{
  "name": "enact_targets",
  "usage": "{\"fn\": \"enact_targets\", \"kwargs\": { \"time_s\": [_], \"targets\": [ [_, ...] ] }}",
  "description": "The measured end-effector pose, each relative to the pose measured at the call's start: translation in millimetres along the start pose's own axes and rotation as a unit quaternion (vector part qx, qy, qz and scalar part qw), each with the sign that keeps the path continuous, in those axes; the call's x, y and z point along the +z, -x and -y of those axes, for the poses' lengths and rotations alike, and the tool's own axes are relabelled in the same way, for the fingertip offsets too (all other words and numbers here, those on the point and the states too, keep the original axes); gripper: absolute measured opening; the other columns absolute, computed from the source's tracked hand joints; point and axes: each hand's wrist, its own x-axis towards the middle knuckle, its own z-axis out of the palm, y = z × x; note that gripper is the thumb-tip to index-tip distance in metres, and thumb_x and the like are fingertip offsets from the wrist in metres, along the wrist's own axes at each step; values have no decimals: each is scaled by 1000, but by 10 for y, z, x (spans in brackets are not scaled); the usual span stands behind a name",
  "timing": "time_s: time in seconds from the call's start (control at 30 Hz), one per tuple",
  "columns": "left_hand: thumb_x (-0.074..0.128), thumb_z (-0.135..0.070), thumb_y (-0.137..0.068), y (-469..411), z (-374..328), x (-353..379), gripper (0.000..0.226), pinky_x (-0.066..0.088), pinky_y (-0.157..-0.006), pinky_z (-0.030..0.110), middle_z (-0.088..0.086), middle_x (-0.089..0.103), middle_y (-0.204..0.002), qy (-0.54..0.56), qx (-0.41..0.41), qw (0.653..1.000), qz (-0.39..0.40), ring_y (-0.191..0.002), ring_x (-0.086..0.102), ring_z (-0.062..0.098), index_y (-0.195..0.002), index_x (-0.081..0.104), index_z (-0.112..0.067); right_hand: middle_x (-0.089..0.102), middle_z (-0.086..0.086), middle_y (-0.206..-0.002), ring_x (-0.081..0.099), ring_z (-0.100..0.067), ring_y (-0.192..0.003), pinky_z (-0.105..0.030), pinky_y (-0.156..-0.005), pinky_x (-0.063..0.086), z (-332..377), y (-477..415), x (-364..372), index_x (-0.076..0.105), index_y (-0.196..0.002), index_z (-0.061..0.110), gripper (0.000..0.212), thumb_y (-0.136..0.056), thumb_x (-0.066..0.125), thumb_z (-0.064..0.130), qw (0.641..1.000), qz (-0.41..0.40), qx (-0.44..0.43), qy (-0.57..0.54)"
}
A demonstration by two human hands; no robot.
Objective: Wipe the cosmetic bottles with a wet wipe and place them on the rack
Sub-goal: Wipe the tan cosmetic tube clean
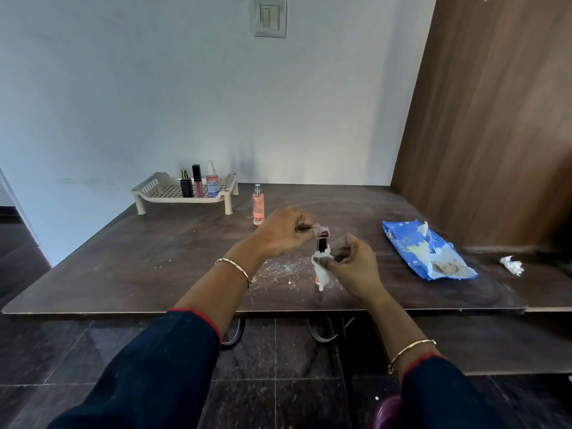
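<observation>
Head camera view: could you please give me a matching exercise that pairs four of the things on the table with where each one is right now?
Things:
1. black bottle
2. orange spray bottle
3. small dark-red bottle
4. blue wipes pack

Places:
A. lying flat on the table, far right
B. held by the left hand at its top, with the right hand holding a wipe around its lower part
C. standing on the rack
D. standing on the table, just right of the rack

Pairs: 1-C, 2-D, 3-B, 4-A
</observation>
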Motion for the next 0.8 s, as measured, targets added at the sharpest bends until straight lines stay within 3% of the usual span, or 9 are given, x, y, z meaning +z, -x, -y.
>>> {"fn": "enact_targets", "kwargs": {
  "time_s": [0.07, 0.13, 0.2, 0.27, 0.33, 0.4, 0.47, 0.63, 0.8],
  "targets": [
    [64, -21, -87, -23, 33, 18, 31, 44, -67, 20, -20, 46, -55, -3, 2, 1000, -4, -49, 47, -15, -59, 54, -13, 66, 6, -71, 61, -12, -65, -27, -60, 48, -78, 21, 15, 55, -66, 23, 34, -59, 89, 23, 998, 8, 8, 56],
    [68, -22, -84, -52, 55, 45, 23, 46, -70, 14, -19, 60, -67, 6, 3, 1000, -6, -60, 54, -17, -77, 66, 0, 66, 10, -70, 62, -9, -66, -28, -64, 49, -124, 90, 24, 55, -67, 22, 34, -59, 87, 31, 992, 15, 19, 124],
    [72, -21, -81, -88, 75, 92, 15, 52, -84, 19, -12, 73, -92, 16, 6, 1000, -10, -83, 65, -8, -89, 73, -9, 65, 12, -68, 61, -5, -64, -27, -66, 47, -144, 180, 35, 50, -66, 24, 36, -61, 84, 33, 984, 16, 16, 177],
    [73, -16, -80, -101, 87, 137, 13, 53, -91, 25, -10, 72, -105, 31, 1, 999, -14, -95, 67, -1, -92, 73, -10, 66, 13, -69, 63, -5, -65, -26, -67, 47, -147, 249, 55, 46, -65, 27, 37, -64, 83, 33, 981, 6, 8, 196],
    [73, -10, -79, -58, 77, 171, 22, 54, -90, 26, -12, 67, -114, 86, -17, 996, -27, -97, 66, 2, -101, 71, -15, 68, 13, -70, 64, -5, -66, -28, -67, 48, -135, 299, 80, 45, -64, 27, 36, -65, 81, 34, 984, -6, 8, 177],
    [72, -5, -76, 56, 78, 218, 48, 54, -88, 25, -14, 59, -125, 183, -58, 980, -56, -100, 64, 6, -119, 60, -24, 67, 13, -71, 64, -5, -66, -32, -64, 50, -109, 344, 107, 48, -67, 25, 31, -67, 78, 34, 990, -23, 11, 137],
    [74, -8, -74, 210, 89, 278, 59, 54, -85, 26, -9, 59, -120, 259, -118, 955, -80, -98, 62, 10, -125, 52, -23, 66, 12, -71, 63, -6, -66, -34, -63, 50, -78, 383, 134, 52, -70, 23, 26, -69, 77, 31, 994, -43, 4, 105],
    [75, -9, -77, 476, 150, 562, 21, 54, -68, 20, 8, 71, -90, 377, -179, 903, -107, -80, 66, 16, -96, 67, -7, 65, 6, -69, 62, -9, -64, -32, -61, 51, 38, 489, 243, 57, -71, 20, 18, -74, 75, 23, 994, -56, -50, 80],
    [68, -1, -81, 505, 168, 608, 17, 56, -60, 18, 7, 69, -80, 520, -201, 815, -156, -69, 66, 10, -98, 67, 1, 69, 10, -68, 62, 0, -63, -7, -56, 41, 115, 558, 305, 69, -73, 13, 9, -73, 78, 12, 994, -98, -52, 2]
  ]
}}
